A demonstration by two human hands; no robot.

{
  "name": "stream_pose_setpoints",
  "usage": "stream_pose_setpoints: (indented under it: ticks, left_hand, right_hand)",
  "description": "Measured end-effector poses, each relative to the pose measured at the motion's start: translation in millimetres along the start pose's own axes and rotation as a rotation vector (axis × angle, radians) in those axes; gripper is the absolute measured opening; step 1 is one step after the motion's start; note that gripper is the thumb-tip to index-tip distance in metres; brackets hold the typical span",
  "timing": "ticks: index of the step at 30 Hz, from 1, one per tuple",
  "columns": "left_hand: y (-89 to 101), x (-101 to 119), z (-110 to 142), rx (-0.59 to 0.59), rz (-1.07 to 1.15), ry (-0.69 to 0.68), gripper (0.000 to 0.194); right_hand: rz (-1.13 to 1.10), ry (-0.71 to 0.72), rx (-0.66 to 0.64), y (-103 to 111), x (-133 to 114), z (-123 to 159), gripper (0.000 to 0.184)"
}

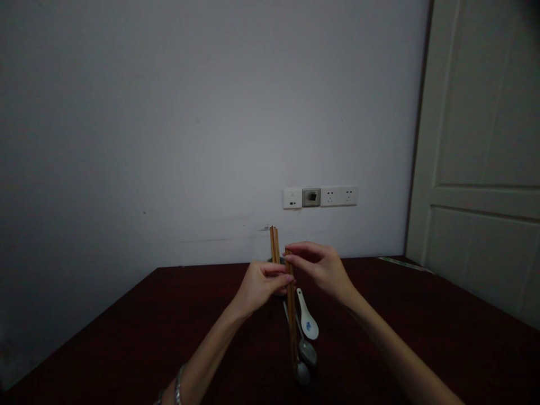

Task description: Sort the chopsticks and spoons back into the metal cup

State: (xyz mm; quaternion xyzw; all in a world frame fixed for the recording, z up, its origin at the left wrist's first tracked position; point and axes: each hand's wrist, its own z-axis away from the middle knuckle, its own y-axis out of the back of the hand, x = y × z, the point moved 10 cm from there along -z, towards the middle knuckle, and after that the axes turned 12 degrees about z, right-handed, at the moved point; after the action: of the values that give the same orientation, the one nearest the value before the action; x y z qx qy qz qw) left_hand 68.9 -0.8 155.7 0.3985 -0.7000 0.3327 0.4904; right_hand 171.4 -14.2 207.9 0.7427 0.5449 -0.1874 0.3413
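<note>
A bundle of wooden chopsticks [291, 315] stands between my two hands, slanting down toward the table. My left hand [265, 284] pinches it partway along, and my right hand [314, 264] grips its upper end. Just behind my left hand, several more chopsticks [274, 243] stand upright in a holder that is mostly hidden. To the right of the bundle lies a white ceramic spoon [310, 326] with a blue mark in its bowl. Two metal spoons, a larger one [307, 353] and a smaller one [302, 373], lie near the bundle's lower end.
The dark red table [189, 315] meets a pale wall [211, 140] at the back. Wall sockets and a switch panel [340, 196] sit above it. A white panelled door [481, 140] stands at the right. A thin flat strip [405, 264] lies at the table's back right edge.
</note>
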Motion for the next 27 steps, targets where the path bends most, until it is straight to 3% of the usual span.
stream_pose_setpoints:
  ticks: [8, 11, 20, 27]
  left_hand:
    - [1.1, 3.9, 1.3, -0.005, -0.05, -0.051, 0.027]
    - [1.9, 5.6, 2.0, 0.005, -0.058, -0.067, 0.025]
    - [2.8, 4.8, 2.4, -0.016, -0.076, -0.074, 0.026]
    - [10.0, -14.3, -8.0, 0.003, -0.017, 0.004, 0.026]
  right_hand:
    - [-0.215, -0.126, -0.079, -7.9, 9.8, -0.4, 0.037]
    - [-0.188, -0.185, -0.099, -8.5, 16.5, 0.9, 0.03]
    - [0.011, -0.079, -0.177, -11.0, -4.0, 0.5, 0.019]
    - [-0.073, -0.233, -0.179, -21.4, 33.1, -2.1, 0.024]
